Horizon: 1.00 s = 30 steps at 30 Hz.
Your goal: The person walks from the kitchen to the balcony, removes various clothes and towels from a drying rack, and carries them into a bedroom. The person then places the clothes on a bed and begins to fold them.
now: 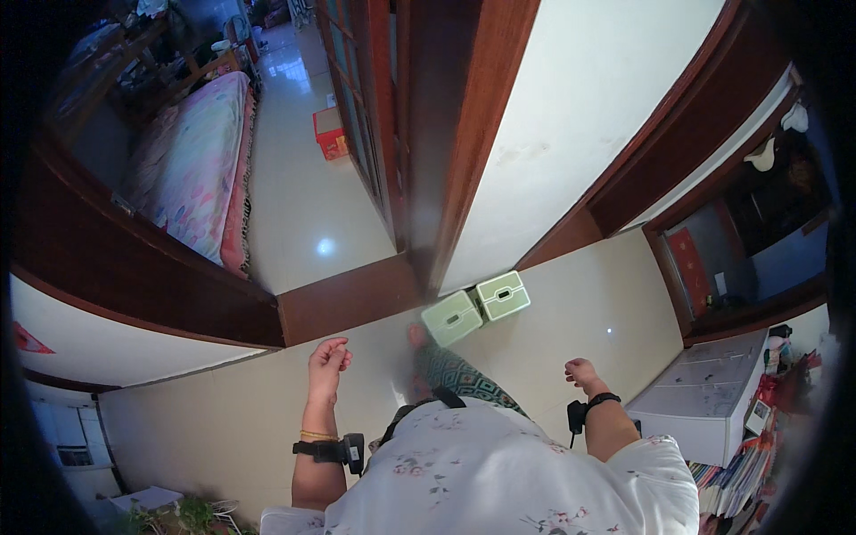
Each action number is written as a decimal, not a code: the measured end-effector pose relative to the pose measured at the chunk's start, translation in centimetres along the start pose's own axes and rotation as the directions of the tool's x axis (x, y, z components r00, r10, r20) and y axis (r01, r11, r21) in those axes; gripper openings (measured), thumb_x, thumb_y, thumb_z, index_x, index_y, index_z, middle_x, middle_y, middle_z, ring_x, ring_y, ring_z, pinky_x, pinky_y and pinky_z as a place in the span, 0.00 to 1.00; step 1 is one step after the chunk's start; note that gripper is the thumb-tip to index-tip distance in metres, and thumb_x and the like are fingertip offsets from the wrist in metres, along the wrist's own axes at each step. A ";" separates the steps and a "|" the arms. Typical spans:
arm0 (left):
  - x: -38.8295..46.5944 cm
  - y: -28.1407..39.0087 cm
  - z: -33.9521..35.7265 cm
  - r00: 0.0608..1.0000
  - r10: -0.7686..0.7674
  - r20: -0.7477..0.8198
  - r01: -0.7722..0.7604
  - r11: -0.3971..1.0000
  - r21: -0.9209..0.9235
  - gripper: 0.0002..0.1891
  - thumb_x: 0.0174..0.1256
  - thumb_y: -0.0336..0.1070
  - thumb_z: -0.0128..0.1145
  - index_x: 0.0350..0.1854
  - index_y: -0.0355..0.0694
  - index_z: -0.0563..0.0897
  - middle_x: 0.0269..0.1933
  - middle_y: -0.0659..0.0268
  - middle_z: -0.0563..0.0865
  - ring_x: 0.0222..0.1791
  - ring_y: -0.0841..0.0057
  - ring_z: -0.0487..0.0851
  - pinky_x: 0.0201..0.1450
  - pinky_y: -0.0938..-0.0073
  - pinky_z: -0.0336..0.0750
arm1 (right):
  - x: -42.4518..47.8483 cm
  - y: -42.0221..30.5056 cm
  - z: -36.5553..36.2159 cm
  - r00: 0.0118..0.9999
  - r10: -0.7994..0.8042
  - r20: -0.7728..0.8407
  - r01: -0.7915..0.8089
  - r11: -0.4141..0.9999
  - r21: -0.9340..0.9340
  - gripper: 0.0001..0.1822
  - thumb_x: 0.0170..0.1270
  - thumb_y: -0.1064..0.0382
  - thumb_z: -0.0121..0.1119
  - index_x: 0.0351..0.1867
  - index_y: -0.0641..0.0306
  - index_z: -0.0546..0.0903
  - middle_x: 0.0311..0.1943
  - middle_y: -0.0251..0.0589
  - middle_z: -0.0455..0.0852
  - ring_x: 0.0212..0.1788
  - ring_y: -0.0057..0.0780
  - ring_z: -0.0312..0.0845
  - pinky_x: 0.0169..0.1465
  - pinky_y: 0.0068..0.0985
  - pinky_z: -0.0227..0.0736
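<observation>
My left hand (pixel 329 358) hangs over the tiled floor with its fingers curled in and holds nothing that I can see. To the right, my right hand (pixel 580 372) is also loosely curled, touching nothing. Between them and farther forward, two pale green and white plastic stools (pixel 453 319) stand side by side against the wall's foot, each with a handle slot in its top. My forward foot (pixel 417 334) is beside the left stool and looks blurred. Each forearm wears a black strap with a small device (pixel 353 453).
A brown doorway threshold (pixel 348 301) leads into a room with a bed (pixel 200 167) and a red box (pixel 330 134). A white cabinet (pixel 695 381) stands at right, with books (pixel 735 478) beside it. Potted plants (pixel 194 513) are at lower left.
</observation>
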<state>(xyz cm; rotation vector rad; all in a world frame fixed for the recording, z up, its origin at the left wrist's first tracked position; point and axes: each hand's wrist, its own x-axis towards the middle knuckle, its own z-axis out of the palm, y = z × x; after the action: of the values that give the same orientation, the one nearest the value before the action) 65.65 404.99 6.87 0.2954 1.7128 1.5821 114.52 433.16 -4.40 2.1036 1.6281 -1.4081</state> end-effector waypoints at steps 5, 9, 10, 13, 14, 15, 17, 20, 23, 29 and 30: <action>0.5 0.0 -2.9 0.999 -0.006 -0.045 0.006 1.000 -0.002 0.08 0.62 0.31 0.48 0.40 0.37 0.77 0.25 0.71 0.78 0.23 0.88 0.72 0.28 0.88 0.66 | -1.5 -4.3 1.3 1.000 -0.013 0.004 0.013 0.999 0.032 0.13 0.54 0.58 0.52 0.38 0.62 0.76 0.28 0.35 0.79 0.26 0.23 0.76 0.23 0.21 0.65; 0.8 0.1 -4.9 0.997 -0.003 -0.079 0.000 0.999 -0.035 0.07 0.62 0.32 0.48 0.40 0.38 0.77 0.25 0.71 0.78 0.23 0.88 0.72 0.28 0.88 0.66 | -2.0 -7.1 2.5 0.995 -0.104 0.004 0.104 0.993 0.060 0.12 0.53 0.59 0.53 0.36 0.64 0.77 0.26 0.36 0.78 0.24 0.23 0.75 0.19 0.19 0.63; 0.8 0.2 -5.3 0.996 -0.006 -0.089 0.003 0.999 -0.037 0.07 0.62 0.32 0.48 0.40 0.38 0.77 0.25 0.71 0.78 0.23 0.88 0.72 0.28 0.88 0.66 | -1.9 -7.3 2.6 0.993 -0.115 -0.001 0.114 0.992 0.061 0.12 0.53 0.59 0.53 0.35 0.64 0.77 0.25 0.36 0.78 0.23 0.23 0.75 0.19 0.19 0.63; 1.3 -0.2 -6.5 0.995 0.047 -0.083 -0.049 0.999 -0.019 0.07 0.63 0.33 0.48 0.39 0.40 0.77 0.25 0.71 0.78 0.23 0.87 0.72 0.27 0.87 0.66 | 0.1 -5.9 1.9 0.966 -0.258 0.034 0.260 0.964 -0.063 0.11 0.53 0.58 0.53 0.32 0.63 0.77 0.22 0.35 0.78 0.22 0.23 0.75 0.19 0.20 0.64; 2.0 -0.7 -6.9 0.995 0.069 -0.076 -0.070 0.998 -0.008 0.07 0.62 0.33 0.48 0.39 0.40 0.77 0.25 0.71 0.78 0.23 0.87 0.73 0.27 0.86 0.66 | 1.7 -5.1 1.6 0.925 -0.370 0.088 0.380 0.907 -0.183 0.12 0.53 0.57 0.52 0.32 0.63 0.77 0.21 0.35 0.78 0.21 0.23 0.74 0.19 0.20 0.64; 2.1 -1.1 -7.5 0.991 0.091 -0.093 -0.091 0.996 0.007 0.07 0.62 0.34 0.49 0.38 0.40 0.77 0.25 0.71 0.78 0.23 0.87 0.73 0.27 0.86 0.67 | 0.3 -7.0 1.9 0.941 -0.338 0.019 0.338 0.935 -0.108 0.05 0.40 0.65 0.50 0.16 0.63 0.74 0.20 0.44 0.74 0.26 0.39 0.70 0.32 0.35 0.67; 2.6 -0.2 -7.3 0.992 0.092 -0.086 -0.093 0.996 -0.003 0.06 0.62 0.33 0.49 0.37 0.39 0.78 0.25 0.71 0.79 0.23 0.86 0.73 0.26 0.86 0.67 | 0.5 -6.6 0.8 0.945 -0.325 -0.023 0.324 0.945 -0.048 0.06 0.47 0.61 0.51 0.22 0.61 0.75 0.20 0.38 0.75 0.24 0.31 0.72 0.26 0.29 0.65; 2.7 0.9 -6.8 0.992 0.080 -0.098 -0.084 0.996 -0.042 0.06 0.62 0.32 0.50 0.38 0.39 0.78 0.25 0.71 0.79 0.23 0.87 0.74 0.26 0.87 0.67 | 1.6 -7.2 -0.4 0.969 -0.245 -0.043 0.249 0.959 0.138 0.09 0.54 0.58 0.52 0.34 0.59 0.75 0.24 0.34 0.78 0.22 0.23 0.74 0.22 0.24 0.64; 3.8 0.8 -6.3 0.995 0.050 -0.091 -0.054 0.997 -0.048 0.07 0.62 0.32 0.50 0.39 0.38 0.78 0.26 0.71 0.79 0.23 0.87 0.74 0.26 0.87 0.68 | 2.9 -7.3 -0.6 0.962 -0.259 -0.084 0.269 0.952 0.148 0.09 0.55 0.61 0.52 0.35 0.60 0.75 0.25 0.36 0.79 0.23 0.25 0.75 0.20 0.25 0.65; 5.9 1.4 -1.9 1.000 -0.005 0.006 0.005 1.000 -0.028 0.07 0.61 0.34 0.51 0.39 0.40 0.78 0.27 0.71 0.79 0.24 0.87 0.75 0.28 0.87 0.70 | 3.9 -5.5 -0.1 0.655 -0.728 -0.204 0.622 0.673 -0.400 0.06 0.50 0.66 0.49 0.22 0.63 0.76 0.21 0.43 0.76 0.23 0.33 0.73 0.27 0.31 0.68; 6.6 1.7 -0.3 0.999 -0.015 0.047 0.015 1.000 -0.005 0.07 0.61 0.34 0.51 0.39 0.40 0.78 0.27 0.71 0.79 0.24 0.87 0.75 0.29 0.87 0.71 | 6.5 -1.7 0.0 0.526 -0.823 -0.213 0.632 0.546 -0.549 0.06 0.51 0.66 0.49 0.22 0.63 0.76 0.21 0.43 0.76 0.24 0.34 0.73 0.27 0.32 0.68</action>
<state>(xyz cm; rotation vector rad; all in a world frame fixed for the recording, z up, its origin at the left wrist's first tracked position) 60.42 409.28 5.98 0.3139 1.6708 1.5569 112.96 438.34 -8.40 1.5518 2.9694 -0.5192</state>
